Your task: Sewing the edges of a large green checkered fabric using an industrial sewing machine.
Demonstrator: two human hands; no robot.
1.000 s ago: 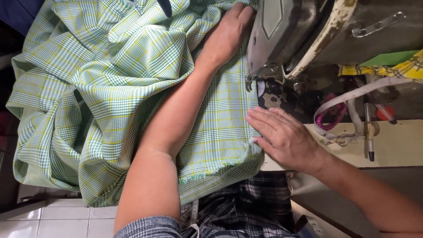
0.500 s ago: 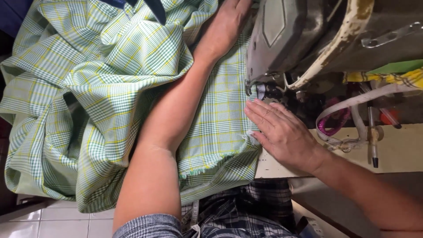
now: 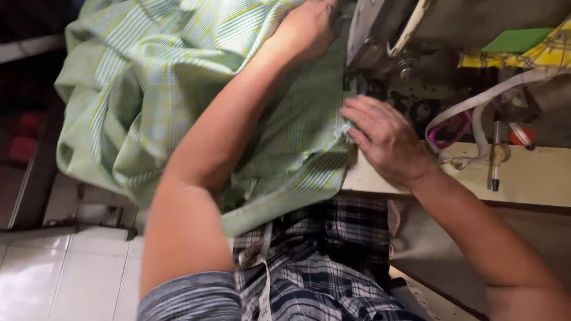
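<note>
Lying bunched across the tabletop (image 3: 535,178) under the sewing machine (image 3: 380,35), the green checked fabric (image 3: 154,95) has slid leftward since before. Left hand (image 3: 306,27) presses flat behind the needle; right hand (image 3: 386,139), fingers spread, pins the edge, suggesting feeding continues.

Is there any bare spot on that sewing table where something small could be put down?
A pale strip of table lies bare along the near edge, right of the right hand and below the pen. Elsewhere it is crowded: green plaid cloth under the left hand covers the left, and the sewing machine fills the back.
</note>
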